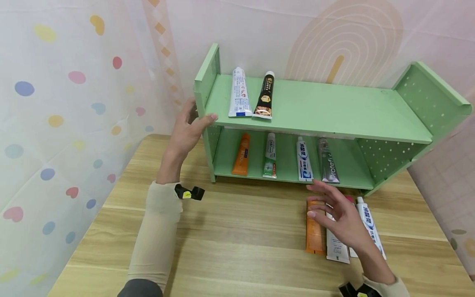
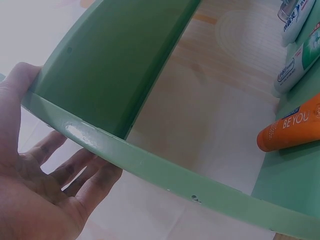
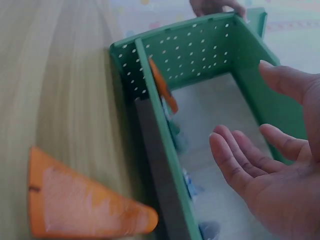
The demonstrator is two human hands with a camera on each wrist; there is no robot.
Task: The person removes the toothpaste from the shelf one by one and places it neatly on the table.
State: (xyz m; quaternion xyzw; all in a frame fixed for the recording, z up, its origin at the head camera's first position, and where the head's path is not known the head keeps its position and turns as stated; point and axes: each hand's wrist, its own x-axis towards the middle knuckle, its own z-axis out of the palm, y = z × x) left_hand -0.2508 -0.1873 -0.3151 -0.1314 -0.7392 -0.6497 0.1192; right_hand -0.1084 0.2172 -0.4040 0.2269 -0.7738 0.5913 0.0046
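My left hand (image 1: 187, 130) holds the left side panel of a green two-tier shelf (image 1: 334, 107), its thumb on the inner side and its fingers round the outside. My right hand (image 1: 341, 216) is empty, fingers loosely bent, in front of the shelf and over tubes lying on the table. Partly beneath it lie an orange tube (image 1: 314, 235) and a white tube (image 1: 337, 249). Right of these is a white-and-blue toothpaste tube (image 1: 371, 227), with another tube mostly hidden by the hand.
On the upper tier lie a white tube (image 1: 240, 93) and a black tube (image 1: 265, 97). The lower tier bears an orange tube (image 1: 242, 156), a green-and-white tube (image 1: 270, 156), a blue-and-white tube (image 1: 304, 161) and a grey-green tube (image 1: 328, 161). A patterned curtain (image 1: 92, 82) hangs behind the wooden table (image 1: 230, 239).
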